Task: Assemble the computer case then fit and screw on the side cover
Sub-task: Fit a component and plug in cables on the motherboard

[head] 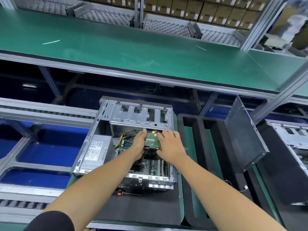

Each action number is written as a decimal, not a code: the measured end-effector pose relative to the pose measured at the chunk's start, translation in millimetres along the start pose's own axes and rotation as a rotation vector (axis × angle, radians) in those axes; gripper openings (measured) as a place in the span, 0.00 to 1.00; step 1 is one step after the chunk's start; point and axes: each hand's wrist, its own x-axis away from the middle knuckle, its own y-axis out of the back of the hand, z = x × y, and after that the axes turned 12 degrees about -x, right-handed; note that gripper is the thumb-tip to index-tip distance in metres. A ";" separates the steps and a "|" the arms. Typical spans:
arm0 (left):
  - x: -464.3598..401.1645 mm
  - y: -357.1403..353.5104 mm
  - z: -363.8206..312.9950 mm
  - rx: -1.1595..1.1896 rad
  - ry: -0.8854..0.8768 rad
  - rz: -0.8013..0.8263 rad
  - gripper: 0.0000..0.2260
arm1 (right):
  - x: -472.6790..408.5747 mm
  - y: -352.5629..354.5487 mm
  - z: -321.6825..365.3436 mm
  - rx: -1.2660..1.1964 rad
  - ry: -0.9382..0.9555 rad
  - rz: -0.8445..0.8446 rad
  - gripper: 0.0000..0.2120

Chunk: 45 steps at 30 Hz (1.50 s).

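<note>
The computer case (133, 130) is lying open on a dark mat (141, 209), with its open side facing up, and both hands are reaching into it. The left hand (139, 144) and the right hand (170, 145) are holding a green circuit-board part (152, 141) between them, just below the metal drive cage (141, 115); what kind of part it is, I cannot say for sure, because the hands are covering its sides. The left hand's fingers are lying together along the left edge of the part, and their tips are hidden behind it. The right hand's fingers are slightly spread and curling over the right edge, but how firmly they are gripping is hard to make out. Under the hands the motherboard (150, 165) is showing only in parts. The power supply (96, 150) is sitting in the left of the case, and yellow and black cables (126, 135) are running from behind it. The side cover (245, 135) is standing tilted in a black foam tray (191, 147) to the right of the case, well apart from it. A screwdriver with an orange handle (120, 192) is lying on the mat just in front of the case, partly hidden by the left forearm. Another case (290, 140) at the far right is cut off by the frame edge.
</note>
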 end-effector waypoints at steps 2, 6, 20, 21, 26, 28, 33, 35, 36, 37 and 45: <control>-2.2 -5.5 -1.7 -0.012 0.006 -0.031 0.26 | -0.5 -0.5 0.5 -0.005 -0.009 0.001 0.27; -14.5 -2.4 3.0 -0.021 0.033 -0.052 0.35 | 2.1 -4.1 1.1 -0.051 0.039 -0.069 0.11; -12.4 7.9 -2.1 0.415 -0.092 0.125 0.30 | -2.1 -10.3 -3.7 -0.017 -0.036 0.004 0.23; -12.5 9.5 -0.6 0.420 -0.083 0.105 0.28 | -2.8 -10.8 -3.3 -0.019 -0.046 0.004 0.26; -12.2 11.1 8.1 0.103 -0.121 -0.067 0.15 | -9.6 -15.0 -3.4 -0.019 -0.123 -0.050 0.32; -11.3 10.5 11.6 0.051 -0.133 -0.069 0.16 | -10.1 -18.7 -2.4 -0.006 -0.137 -0.052 0.32; -7.4 7.5 13.3 0.043 -0.114 -0.087 0.15 | 4.6 -23.3 0.4 -0.174 -0.196 -0.197 0.25; -4.2 3.3 13.4 -0.088 -0.116 -0.170 0.10 | 15.9 -25.3 0.2 -0.345 -0.263 -0.260 0.19; 0.1 0.6 12.1 -0.153 -0.160 -0.196 0.08 | 22.9 -25.3 0.4 -0.438 -0.297 -0.273 0.17; 6.1 -2.4 9.7 -0.212 -0.229 -0.209 0.08 | 30.2 -24.7 -0.6 -0.523 -0.332 -0.295 0.14; 59.4 -54.0 -28.6 -0.744 -0.701 0.088 0.11 | 122.0 -26.5 -48.7 -0.663 -0.766 -0.425 0.12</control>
